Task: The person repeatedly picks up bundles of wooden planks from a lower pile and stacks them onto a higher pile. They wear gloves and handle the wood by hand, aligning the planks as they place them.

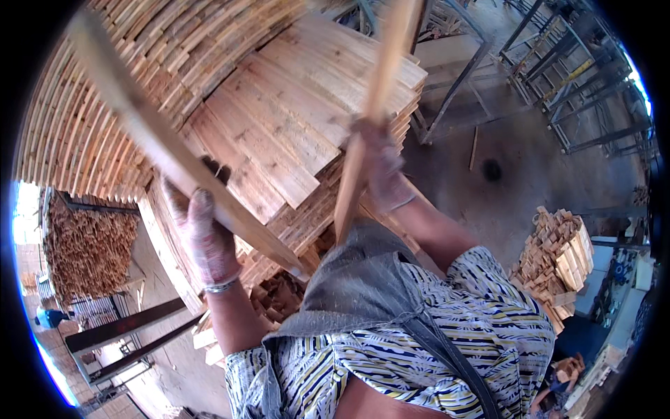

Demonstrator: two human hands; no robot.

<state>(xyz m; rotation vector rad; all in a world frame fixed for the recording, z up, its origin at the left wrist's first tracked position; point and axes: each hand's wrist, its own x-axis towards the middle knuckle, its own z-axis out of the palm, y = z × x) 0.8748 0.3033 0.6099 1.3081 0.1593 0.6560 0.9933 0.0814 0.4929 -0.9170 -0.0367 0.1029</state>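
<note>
My left hand point(202, 227), in a worn work glove, is closed around a long wooden board point(150, 129) that slants from the upper left down toward my waist. In my right hand point(380, 167), also gloved and smeared by motion, is a second wooden strip point(356, 171), held steeply with its lower end near my apron. Both pieces are raised over a stack of flat planks point(258, 133) laid side by side in layers. The far end of the right strip is blurred at the top edge.
A tall pile of layered boards point(91, 133) rises at the left behind the stack. Short offcuts point(558, 258) are heaped at the right, more sticks point(91, 244) at the far left. Metal frames point(593, 91) stand at the upper right, and a dark steel beam point(132, 325) lies lower left.
</note>
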